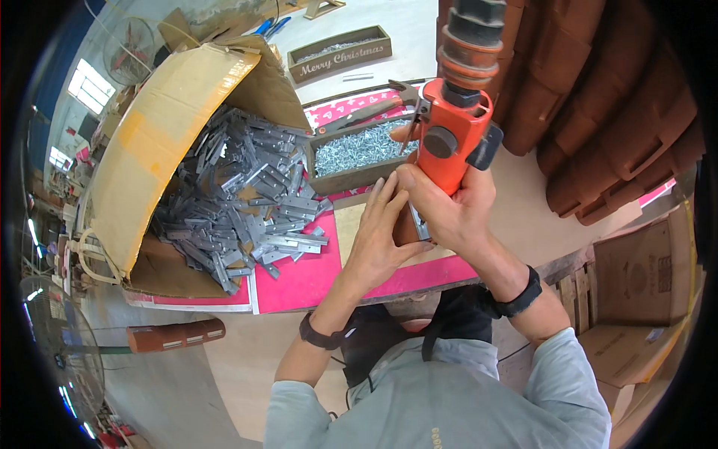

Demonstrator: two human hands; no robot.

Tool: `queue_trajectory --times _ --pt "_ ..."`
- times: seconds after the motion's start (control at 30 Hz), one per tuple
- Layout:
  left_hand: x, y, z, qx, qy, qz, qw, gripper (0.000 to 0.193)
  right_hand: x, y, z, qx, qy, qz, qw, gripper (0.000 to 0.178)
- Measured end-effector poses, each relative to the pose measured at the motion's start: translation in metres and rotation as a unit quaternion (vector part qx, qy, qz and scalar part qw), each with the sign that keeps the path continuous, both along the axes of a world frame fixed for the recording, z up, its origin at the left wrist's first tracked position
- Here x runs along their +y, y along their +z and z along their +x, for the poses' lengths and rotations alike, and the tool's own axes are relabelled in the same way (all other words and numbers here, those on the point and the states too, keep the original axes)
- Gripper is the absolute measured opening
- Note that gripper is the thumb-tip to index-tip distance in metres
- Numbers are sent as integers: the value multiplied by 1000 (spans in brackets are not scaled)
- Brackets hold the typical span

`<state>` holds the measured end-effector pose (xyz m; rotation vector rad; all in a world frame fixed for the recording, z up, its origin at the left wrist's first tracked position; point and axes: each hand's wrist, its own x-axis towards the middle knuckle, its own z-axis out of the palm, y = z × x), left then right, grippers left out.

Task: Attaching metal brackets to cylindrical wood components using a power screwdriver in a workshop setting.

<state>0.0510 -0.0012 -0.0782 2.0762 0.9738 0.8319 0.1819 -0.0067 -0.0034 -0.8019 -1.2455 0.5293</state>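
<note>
My right hand (458, 213) is wrapped around an orange power screwdriver (445, 153), whose black-and-orange ringed end rises toward the top of the view. Its tip is hidden behind my hands. Just left of it, my left hand (374, 243) grips a brown piece (404, 230) at the table's near side, thumb below and fingers above. A silvery metal strip (420, 223) lies against that brown piece, between my two hands. Beyond my hands sits a wooden tray (329, 182) full of small screws (359, 150). To the left, grey metal plates (254, 194) spill from a tipped cardboard box (168, 142).
A hammer (370, 112) rests behind the screw tray. Farther back stand a lettered wooden box (378, 51) and blue-handled pliers (273, 27). Stacked brown ridged pieces (628, 150) rise at the right, above cardboard boxes (636, 273). A brown piece (176, 335) shows at lower left.
</note>
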Motion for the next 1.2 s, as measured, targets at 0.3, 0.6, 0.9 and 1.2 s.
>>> queue_trajectory --times 0.3,0.6,0.9,1.2 --pt "5 -4 -2 0 -12 34 999 101 -3 -7 9 -68 1 12 998 36" --pt "6 -3 -1 2 -4 47 999 99 -10 -9 6 -35 5 -99 994 30" --pt "4 1 5 -8 -19 37 999 99 -4 -8 9 -16 47 -46 998 37" --pt "-6 11 -11 30 60 26 997 92 -7 31 25 -18 20 16 1000 40"
